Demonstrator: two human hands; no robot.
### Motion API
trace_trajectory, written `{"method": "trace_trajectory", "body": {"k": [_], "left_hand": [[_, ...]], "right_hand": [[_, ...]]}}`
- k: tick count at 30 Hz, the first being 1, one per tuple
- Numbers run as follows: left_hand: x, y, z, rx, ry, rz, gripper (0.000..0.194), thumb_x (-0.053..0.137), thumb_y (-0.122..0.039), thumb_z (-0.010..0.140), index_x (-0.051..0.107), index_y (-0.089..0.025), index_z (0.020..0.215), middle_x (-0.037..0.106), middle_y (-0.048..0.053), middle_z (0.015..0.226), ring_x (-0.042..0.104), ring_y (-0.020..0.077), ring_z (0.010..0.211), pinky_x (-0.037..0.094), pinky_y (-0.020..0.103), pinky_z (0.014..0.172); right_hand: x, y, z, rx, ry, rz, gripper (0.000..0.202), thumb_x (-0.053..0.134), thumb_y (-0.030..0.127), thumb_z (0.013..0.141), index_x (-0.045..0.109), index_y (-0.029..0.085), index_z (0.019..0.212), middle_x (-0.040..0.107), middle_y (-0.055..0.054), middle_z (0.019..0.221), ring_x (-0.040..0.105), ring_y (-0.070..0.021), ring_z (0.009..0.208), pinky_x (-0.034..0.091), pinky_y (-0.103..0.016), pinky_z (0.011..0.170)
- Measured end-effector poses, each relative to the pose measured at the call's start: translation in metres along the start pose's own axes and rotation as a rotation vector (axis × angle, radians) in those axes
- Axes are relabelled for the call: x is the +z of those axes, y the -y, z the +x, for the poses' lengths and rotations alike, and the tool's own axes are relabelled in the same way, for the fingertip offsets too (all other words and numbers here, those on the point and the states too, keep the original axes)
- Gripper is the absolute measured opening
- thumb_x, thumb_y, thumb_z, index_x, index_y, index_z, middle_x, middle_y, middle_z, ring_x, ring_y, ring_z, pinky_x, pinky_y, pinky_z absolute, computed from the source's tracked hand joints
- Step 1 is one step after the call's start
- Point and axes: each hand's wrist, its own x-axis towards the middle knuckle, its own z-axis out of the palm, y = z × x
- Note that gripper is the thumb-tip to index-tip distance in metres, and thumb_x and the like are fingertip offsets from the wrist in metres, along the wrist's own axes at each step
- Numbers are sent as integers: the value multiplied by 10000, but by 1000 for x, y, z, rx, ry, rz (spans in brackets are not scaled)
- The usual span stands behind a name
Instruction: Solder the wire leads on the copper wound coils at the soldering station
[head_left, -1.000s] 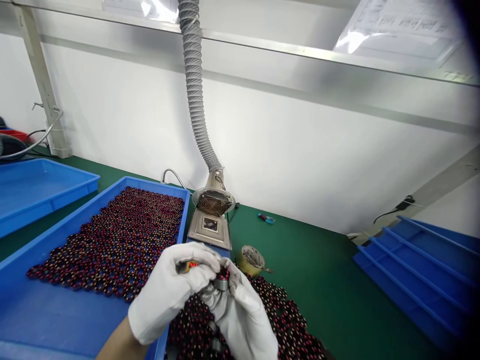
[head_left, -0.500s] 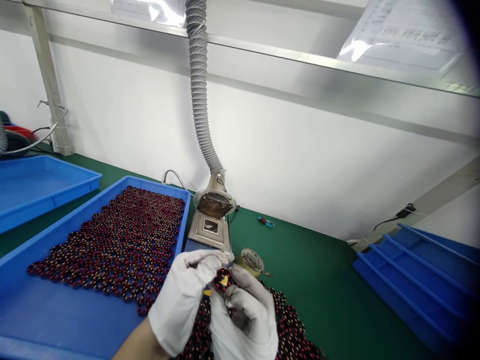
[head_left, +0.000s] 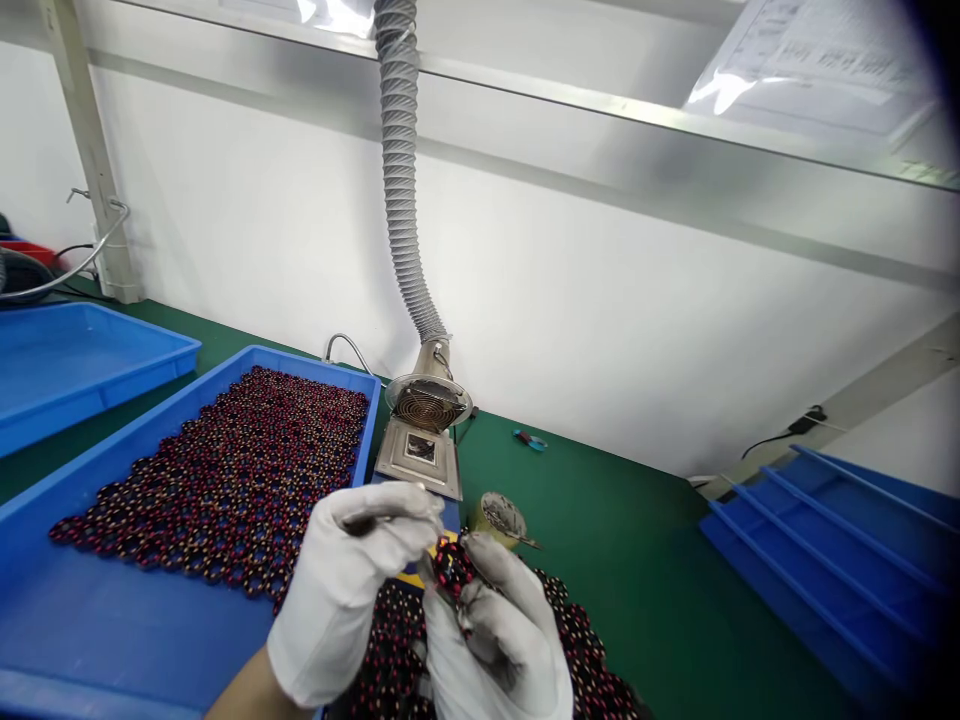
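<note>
Both my hands wear white gloves. My right hand (head_left: 499, 625) pinches a small dark ring-shaped part (head_left: 453, 566) with red and gold dots, held between thumb and fingers. Just to its left, my left hand (head_left: 352, 580) is curled with its fingertips together; whether anything is between them cannot be made out. Its fingertips are near the held part and look apart from it. Below the hands lies a pile of similar dark rings (head_left: 592, 650), partly hidden by the gloves.
At left, a blue tray (head_left: 150, 640) holds rows of dotted rings (head_left: 240, 480). Behind my hands stand a metal-topped device (head_left: 405, 480) under an extraction hose (head_left: 401, 190) and a yellowish cup (head_left: 504, 515). Small cutters (head_left: 529, 440) lie farther back. Stacked blue trays (head_left: 825, 560) stand at right.
My left hand has drawn back a little to the left from the held part. The part has turned in my right hand, so its yellow face no longer shows as before.
</note>
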Motion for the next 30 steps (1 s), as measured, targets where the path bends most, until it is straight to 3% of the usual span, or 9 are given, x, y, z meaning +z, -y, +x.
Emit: {"method": "trace_trajectory", "body": {"k": [2, 6, 10, 12, 17, 20, 23, 28, 30], "left_hand": [[-3, -6, 1, 17, 52, 6, 85, 722, -205, 648, 704, -228, 727, 695, -2, 776, 628, 146, 773, 498, 182, 687], [-4, -13, 2, -150, 197, 164, 195, 706, -170, 674, 693, -214, 864, 688, 4, 872, 620, 132, 800, 485, 170, 707], [-2, -6, 1, -189, 137, 95, 114, 715, -184, 705, 683, -197, 814, 677, -11, 783, 610, 97, 729, 476, 146, 676], [-2, -4, 1, -138, 99, 5, 129, 725, -183, 707, 677, -205, 825, 683, -11, 813, 619, 103, 763, 483, 157, 718], [-2, -11, 3, -59, 54, 29, 226, 720, -232, 718, 668, -218, 937, 691, 7, 901, 625, 133, 875, 483, 169, 783], [-1, -12, 2, -149, 216, 200, 188, 676, -219, 737, 683, -187, 922, 688, 23, 883, 617, 154, 883, 482, 184, 774], [0, -6, 3, -155, 208, 210, 77, 650, -196, 747, 699, -166, 798, 689, 29, 819, 620, 154, 822, 483, 201, 756], [-6, -3, 8, -21, 16, -2, 116, 647, -253, 772, 680, -186, 861, 681, 33, 947, 604, 165, 920, 473, 233, 833], [-9, -8, 10, -54, 58, 67, 198, 655, -264, 765, 664, -193, 950, 670, 35, 996, 599, 168, 939, 469, 242, 844]], "right_hand": [[1, 1, 1, -57, -4, -19, 341, 773, 1, 548, 602, 271, 666, 705, -28, 908, 652, -234, 853, 542, -366, 695], [-5, 4, 0, -29, 26, -99, 351, 777, 13, 550, 620, 296, 686, 697, -3, 953, 637, -217, 881, 530, -371, 737], [-15, 7, 0, 252, 176, -79, 313, 787, 56, 566, 606, 300, 646, 680, 9, 1021, 631, -225, 904, 541, -351, 663], [-15, 8, 1, 256, 171, -78, 313, 799, 66, 552, 598, 294, 629, 688, 7, 986, 629, -229, 905, 539, -357, 675], [-7, 6, 6, -117, 126, -199, 340, 752, 17, 576, 610, 301, 700, 692, 17, 917, 626, -205, 864, 519, -373, 753], [-13, -2, 12, -328, 260, -302, 336, 696, 4, 625, 612, 282, 792, 669, 5, 989, 624, -196, 882, 522, -365, 754], [-21, -12, 17, -561, 397, -376, 213, 637, 63, 714, 590, 229, 837, 627, -35, 1061, 614, -207, 918, 536, -381, 740], [-22, -18, 19, -593, 333, -413, 192, 620, 33, 711, 546, 190, 792, 614, -65, 1021, 619, -208, 891, 551, -379, 720], [-21, -16, 18, -587, 308, -411, 208, 632, 36, 702, 542, 196, 802, 616, -64, 1011, 621, -213, 885, 553, -388, 724]]}}
